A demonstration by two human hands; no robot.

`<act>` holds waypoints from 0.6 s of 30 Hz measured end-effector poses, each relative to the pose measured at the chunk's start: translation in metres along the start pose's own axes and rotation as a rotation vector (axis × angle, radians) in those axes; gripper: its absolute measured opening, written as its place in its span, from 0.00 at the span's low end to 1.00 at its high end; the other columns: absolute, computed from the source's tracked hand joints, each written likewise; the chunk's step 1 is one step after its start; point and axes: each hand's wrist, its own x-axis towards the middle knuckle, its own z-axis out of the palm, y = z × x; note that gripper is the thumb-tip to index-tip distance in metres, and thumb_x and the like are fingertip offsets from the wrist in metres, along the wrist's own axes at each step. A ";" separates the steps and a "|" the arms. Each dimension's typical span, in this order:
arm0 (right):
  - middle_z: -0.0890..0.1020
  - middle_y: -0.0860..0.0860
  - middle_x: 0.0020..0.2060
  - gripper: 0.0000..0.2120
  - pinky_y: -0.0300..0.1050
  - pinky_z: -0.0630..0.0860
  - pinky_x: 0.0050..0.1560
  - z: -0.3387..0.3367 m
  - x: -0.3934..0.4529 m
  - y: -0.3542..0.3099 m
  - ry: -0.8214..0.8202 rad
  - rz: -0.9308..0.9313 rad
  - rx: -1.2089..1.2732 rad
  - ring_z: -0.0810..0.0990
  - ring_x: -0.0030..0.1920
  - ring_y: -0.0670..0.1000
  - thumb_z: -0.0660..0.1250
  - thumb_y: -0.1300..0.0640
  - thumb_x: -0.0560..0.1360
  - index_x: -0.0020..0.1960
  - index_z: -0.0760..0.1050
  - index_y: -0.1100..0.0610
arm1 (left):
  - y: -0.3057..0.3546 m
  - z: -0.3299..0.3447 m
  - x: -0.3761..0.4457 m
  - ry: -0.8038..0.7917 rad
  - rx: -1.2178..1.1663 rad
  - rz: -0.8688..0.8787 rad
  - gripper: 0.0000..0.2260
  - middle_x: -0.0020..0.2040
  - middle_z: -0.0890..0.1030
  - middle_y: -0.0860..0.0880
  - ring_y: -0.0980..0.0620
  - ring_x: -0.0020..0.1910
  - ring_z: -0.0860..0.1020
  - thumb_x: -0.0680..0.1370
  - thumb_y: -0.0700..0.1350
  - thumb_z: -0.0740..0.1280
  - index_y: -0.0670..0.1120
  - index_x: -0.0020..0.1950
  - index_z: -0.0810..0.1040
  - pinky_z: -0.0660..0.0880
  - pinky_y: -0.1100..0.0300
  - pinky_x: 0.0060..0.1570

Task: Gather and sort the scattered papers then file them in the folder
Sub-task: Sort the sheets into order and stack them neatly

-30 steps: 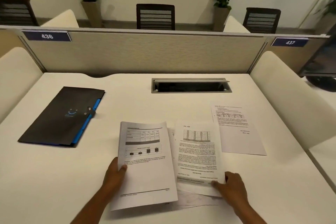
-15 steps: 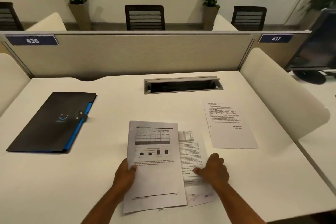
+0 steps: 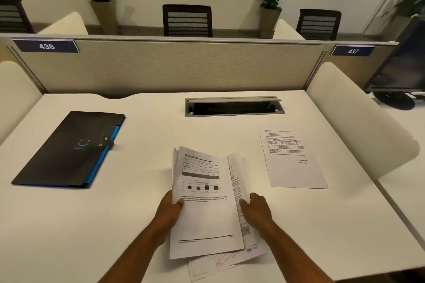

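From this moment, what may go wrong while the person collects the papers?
1. One sheet lies apart on the right of the desk; it may be forgotten.
2. A sheet at the near desk edge sticks out under the stack held by the left hand and right hand; it could slip off.
3. The folder looks closed, so filing likely needs a free hand.

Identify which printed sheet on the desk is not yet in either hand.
The lone sheet lying flat at the right of the desk, apart from the others. The left hand and right hand grip the chart-topped bundle between them.
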 end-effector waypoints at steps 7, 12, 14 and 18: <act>0.74 0.52 0.70 0.28 0.49 0.75 0.64 -0.001 -0.003 -0.010 -0.145 -0.006 0.418 0.76 0.65 0.55 0.63 0.50 0.81 0.77 0.59 0.55 | 0.007 0.010 0.000 -0.074 -0.061 0.014 0.17 0.66 0.77 0.47 0.44 0.62 0.77 0.83 0.43 0.60 0.48 0.73 0.68 0.75 0.42 0.62; 0.81 0.51 0.62 0.25 0.51 0.79 0.63 0.002 -0.002 -0.010 -0.177 -0.130 0.404 0.81 0.60 0.52 0.76 0.51 0.74 0.66 0.73 0.55 | 0.004 0.012 -0.001 -0.011 -0.007 0.059 0.16 0.65 0.77 0.48 0.46 0.61 0.77 0.83 0.43 0.59 0.49 0.71 0.68 0.76 0.47 0.61; 0.81 0.50 0.62 0.21 0.53 0.79 0.63 0.001 -0.003 -0.013 -0.123 -0.193 0.409 0.80 0.61 0.53 0.74 0.57 0.76 0.66 0.73 0.54 | 0.007 0.011 -0.003 0.054 -0.006 0.136 0.14 0.64 0.77 0.50 0.48 0.61 0.77 0.83 0.42 0.60 0.51 0.68 0.68 0.77 0.51 0.59; 0.81 0.46 0.59 0.17 0.48 0.81 0.60 -0.012 -0.017 -0.037 0.063 -0.394 0.571 0.81 0.61 0.51 0.69 0.61 0.79 0.64 0.71 0.47 | 0.035 0.007 -0.015 0.155 0.024 0.424 0.18 0.57 0.77 0.60 0.56 0.58 0.78 0.81 0.37 0.61 0.59 0.62 0.66 0.78 0.62 0.51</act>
